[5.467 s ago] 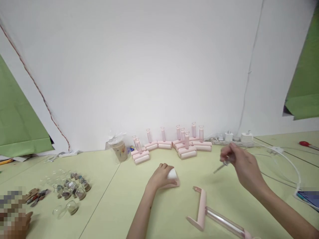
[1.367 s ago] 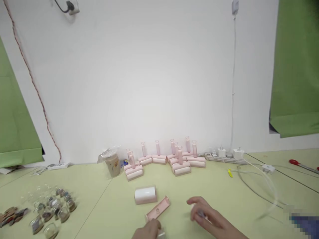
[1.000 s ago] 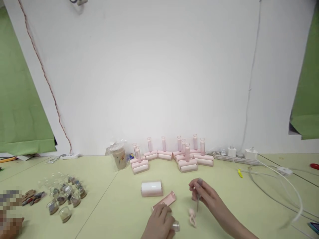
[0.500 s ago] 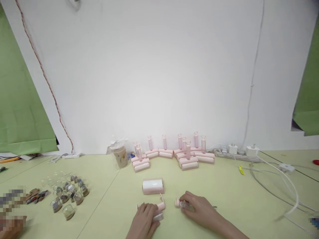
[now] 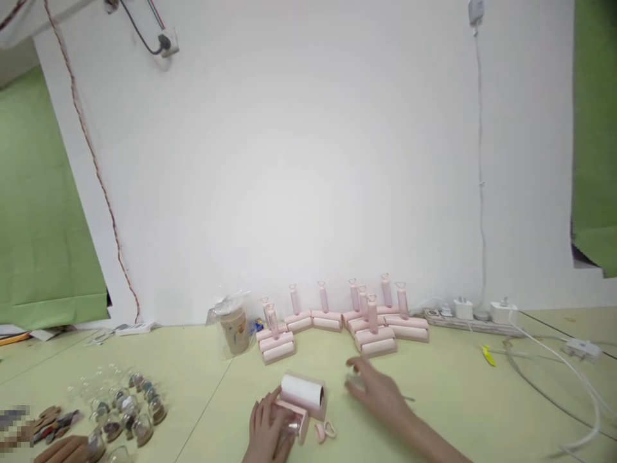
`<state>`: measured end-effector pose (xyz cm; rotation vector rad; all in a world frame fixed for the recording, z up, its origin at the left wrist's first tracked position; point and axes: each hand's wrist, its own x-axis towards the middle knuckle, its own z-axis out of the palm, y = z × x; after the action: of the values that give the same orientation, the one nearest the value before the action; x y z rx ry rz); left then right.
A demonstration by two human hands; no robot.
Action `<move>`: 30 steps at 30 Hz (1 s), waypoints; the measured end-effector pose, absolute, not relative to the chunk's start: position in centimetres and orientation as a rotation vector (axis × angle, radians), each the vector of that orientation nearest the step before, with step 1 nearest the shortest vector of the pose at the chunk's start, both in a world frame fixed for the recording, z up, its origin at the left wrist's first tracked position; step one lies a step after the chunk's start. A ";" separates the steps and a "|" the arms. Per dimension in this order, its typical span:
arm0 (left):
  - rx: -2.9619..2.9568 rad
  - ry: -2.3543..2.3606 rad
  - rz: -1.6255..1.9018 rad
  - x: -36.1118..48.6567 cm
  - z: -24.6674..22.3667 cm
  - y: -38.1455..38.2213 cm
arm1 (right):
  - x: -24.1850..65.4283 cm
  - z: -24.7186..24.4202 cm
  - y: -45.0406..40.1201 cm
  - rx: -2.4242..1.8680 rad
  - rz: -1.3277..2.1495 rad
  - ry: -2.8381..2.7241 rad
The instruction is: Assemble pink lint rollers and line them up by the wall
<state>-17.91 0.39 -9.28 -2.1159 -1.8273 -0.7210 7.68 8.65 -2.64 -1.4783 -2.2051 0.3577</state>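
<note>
My left hand (image 5: 267, 424) is closed over a pink lint-roller frame (image 5: 303, 421), with a clear part (image 5: 292, 427) showing beneath its fingers. Touching that frame's far side is a white sticky roll (image 5: 301, 391) lying in a pink cover (image 5: 319, 411). To the right of the frame, a small pink cap piece (image 5: 319, 433) and a heart-shaped pink ring (image 5: 330, 429) rest on the table. My right hand (image 5: 378, 389), blurred, is raised further right, its curled fingers around a small clear piece (image 5: 355, 378) whose shape is partly hidden.
Several pink lint rollers (image 5: 378, 341) with upright handles stand along the wall. A bagged cup (image 5: 235, 331) is left of them. Chargers (image 5: 463, 309) and cables (image 5: 578, 379) lie at right. Small glass domes (image 5: 143, 429) and another person's hand (image 5: 65, 449) are at left.
My right hand has moved away from me with the clear piece; the pink cap and ring now lie on the table. The frame has turned and sits against the roll's cover. The view has shifted.
</note>
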 end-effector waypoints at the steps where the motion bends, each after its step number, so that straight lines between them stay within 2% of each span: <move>1: -2.116 -1.827 -0.729 -18.0 -9.6 0.5 | 8.8 -2.2 9.9 -1.563 0.304 -2.140; 6: -2.099 -1.762 -0.804 -17.9 -9.4 0.1 | 13.4 -0.9 15.3 -1.831 0.201 -2.003; 13: -2.269 -1.419 -1.262 -12.0 -7.6 -0.9 | 15.9 -1.1 14.9 -1.657 0.287 -2.223; 20: -2.684 -2.205 -1.713 -1.6 -6.6 1.1 | 18.2 -2.3 6.0 -1.477 0.459 -2.279; 25: -2.855 -2.048 -2.087 0.3 -5.7 1.9 | 18.0 -2.2 2.8 -1.461 0.502 -2.139; 30: -2.876 -2.009 -2.099 -0.3 -6.3 2.0 | 16.2 -0.8 3.2 -1.436 0.508 -1.985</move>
<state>-0.28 2.02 -6.30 -2.8756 -2.0094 -2.0987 16.21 3.17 -0.83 -1.4358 -1.9849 0.5076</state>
